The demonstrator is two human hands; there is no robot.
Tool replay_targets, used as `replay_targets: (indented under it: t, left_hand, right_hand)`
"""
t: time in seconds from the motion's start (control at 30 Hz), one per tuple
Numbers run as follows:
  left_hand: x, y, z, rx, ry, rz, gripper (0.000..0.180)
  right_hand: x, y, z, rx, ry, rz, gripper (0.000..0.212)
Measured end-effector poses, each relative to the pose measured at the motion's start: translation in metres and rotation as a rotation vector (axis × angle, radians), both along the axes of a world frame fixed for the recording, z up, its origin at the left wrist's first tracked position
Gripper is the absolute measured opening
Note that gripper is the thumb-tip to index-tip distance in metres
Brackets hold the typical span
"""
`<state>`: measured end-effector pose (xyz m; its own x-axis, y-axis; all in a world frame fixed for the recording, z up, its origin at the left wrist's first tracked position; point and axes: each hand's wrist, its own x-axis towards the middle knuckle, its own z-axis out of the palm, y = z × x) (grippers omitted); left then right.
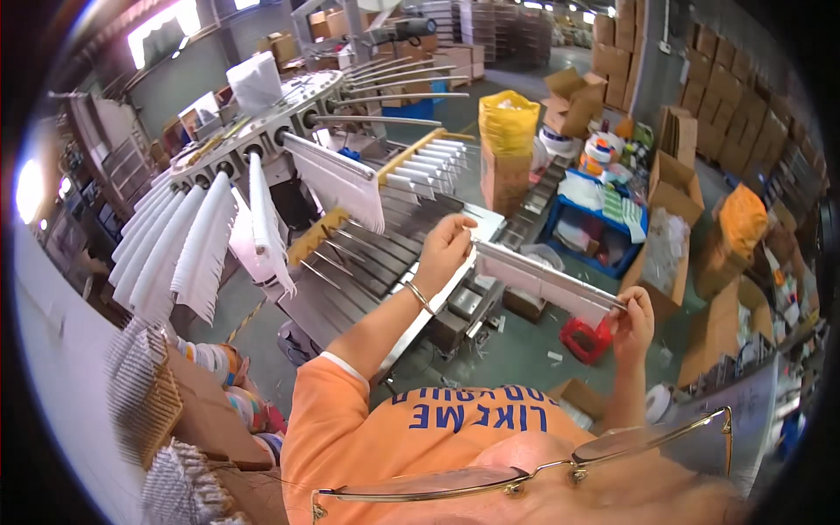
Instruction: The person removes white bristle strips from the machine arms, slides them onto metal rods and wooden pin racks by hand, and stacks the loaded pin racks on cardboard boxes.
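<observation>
My right hand (632,324) is closed round one end of a thin rod with a white strip (551,284) hanging along it. The rod slants across in front of me, up toward my left hand (448,249). That hand wears a bracelet and has its fingers pinched just above the rod's far end; what lies between the fingertips is too small to make out. Left of my hands stands a round machine (254,114) with rods sticking out all round. White fringed pieces (203,249) hang from several of these, and a white fringed sheet (337,179) hangs from another.
A slatted metal table (350,302) with yellow holders (317,234) lies beneath the machine's rods. On the right are a blue crate (604,214), a red plastic container (584,341) and open cardboard boxes (674,184). A yellow bag (509,118) tops a carton; grey bristly bundles (144,381) stand lower left.
</observation>
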<state>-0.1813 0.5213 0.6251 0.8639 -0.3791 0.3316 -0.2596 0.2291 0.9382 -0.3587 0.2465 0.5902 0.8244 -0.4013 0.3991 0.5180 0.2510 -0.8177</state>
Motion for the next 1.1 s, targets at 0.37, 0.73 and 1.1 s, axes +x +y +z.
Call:
replay_targets:
  t: [0.37, 0.73, 1.1]
  left_hand:
    - [0.021, 0.008, 0.129, 0.239, -1.068, 0.818, 0.020]
    - [-0.003, 0.027, 0.067, 0.410, -1.279, 0.905, 0.039]
    - [-0.088, 0.111, -0.019, 0.505, -1.077, 0.607, 0.025]
  right_hand:
    - [0.079, 0.013, 0.112, 0.122, -0.336, 0.136, 0.029]
    - [0.131, 0.100, 0.159, -0.163, -0.282, 0.293, 0.019]
    - [0.202, 0.164, 0.150, 0.012, -0.322, 0.079, 0.023]
